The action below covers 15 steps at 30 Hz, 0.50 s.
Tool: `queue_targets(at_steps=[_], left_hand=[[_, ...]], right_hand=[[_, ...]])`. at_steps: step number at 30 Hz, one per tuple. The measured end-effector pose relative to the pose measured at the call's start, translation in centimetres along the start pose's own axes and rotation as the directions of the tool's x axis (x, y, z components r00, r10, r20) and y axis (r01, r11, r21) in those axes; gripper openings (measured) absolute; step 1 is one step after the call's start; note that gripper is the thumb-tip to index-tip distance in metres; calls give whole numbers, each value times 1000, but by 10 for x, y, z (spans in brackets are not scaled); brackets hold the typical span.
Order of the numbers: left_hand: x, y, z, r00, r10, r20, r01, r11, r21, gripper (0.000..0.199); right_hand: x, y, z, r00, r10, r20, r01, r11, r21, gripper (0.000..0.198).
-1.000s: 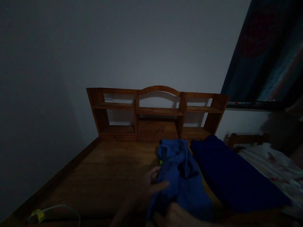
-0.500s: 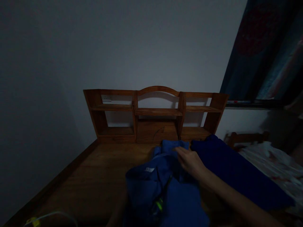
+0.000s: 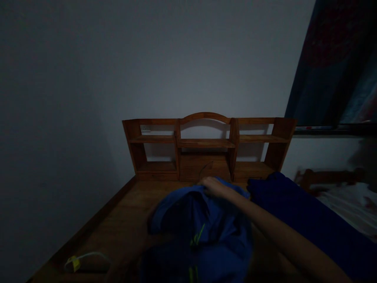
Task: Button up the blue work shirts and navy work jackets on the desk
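A bunched blue garment (image 3: 218, 220), which looks like a jacket, is in front of me over the wooden desk, with yellow-green cords or zip pulls on its front. My right hand (image 3: 213, 186) reaches in from the right, its fingers closed on the garment's upper edge. At the garment's left side is my left hand (image 3: 156, 237), dark and smeared by motion, so its fingers cannot be made out. The garment's lower part runs out of the bottom of the view.
Along the back of the wooden desk (image 3: 123, 214) stands a wooden shelf unit (image 3: 204, 143) against the wall. Dark blue cloth (image 3: 306, 212) lies to the right. A pale cable with a yellow tag (image 3: 75, 263) is at the lower left. Farther right is a wooden chair or bed frame (image 3: 332, 177).
My right hand has moved left along the garment's top edge, pulling it up and round. The white label is now out of sight, and the view has turned slightly left.
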<state>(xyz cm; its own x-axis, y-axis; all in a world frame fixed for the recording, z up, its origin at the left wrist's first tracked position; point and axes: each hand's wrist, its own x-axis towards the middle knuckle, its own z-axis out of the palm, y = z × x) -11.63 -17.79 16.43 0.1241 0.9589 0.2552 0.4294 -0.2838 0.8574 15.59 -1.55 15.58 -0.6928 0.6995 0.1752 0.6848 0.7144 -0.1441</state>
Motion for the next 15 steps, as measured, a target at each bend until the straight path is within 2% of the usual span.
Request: queue_targets(at_steps=[2, 4, 6, 8, 12, 14, 15], left_hand=[[14, 1, -23, 994, 72, -79, -59, 986, 158, 62], [35, -2, -43, 966, 135, -221, -53, 939, 341, 52], [60, -4, -60, 903, 187, -386, 38, 861, 508, 45], [83, 2, -76, 836, 238, -495, 147, 771, 619, 37], [119, 40, -102, 737, 251, -628, 345, 659, 668, 32], [134, 67, -112, 693, 257, -673, 380, 664, 644, 35], [141, 82, -115, 697, 251, -672, 354, 694, 627, 37]], right_hand=[[4, 1, -41, 994, 38, -102, -45, 997, -63, 34], [4, -1, -90, 958, 86, -275, -153, 960, -233, 34], [3, -7, -140, 910, 86, -407, -244, 902, -356, 32], [0, -14, -183, 848, 98, -522, -352, 839, -415, 30], [-9, -23, -247, 702, 102, -705, -534, 731, -426, 30], [-17, -25, -269, 642, 111, -759, -601, 688, -408, 31], [-21, -26, -279, 644, 116, -756, -610, 674, -416, 32]])
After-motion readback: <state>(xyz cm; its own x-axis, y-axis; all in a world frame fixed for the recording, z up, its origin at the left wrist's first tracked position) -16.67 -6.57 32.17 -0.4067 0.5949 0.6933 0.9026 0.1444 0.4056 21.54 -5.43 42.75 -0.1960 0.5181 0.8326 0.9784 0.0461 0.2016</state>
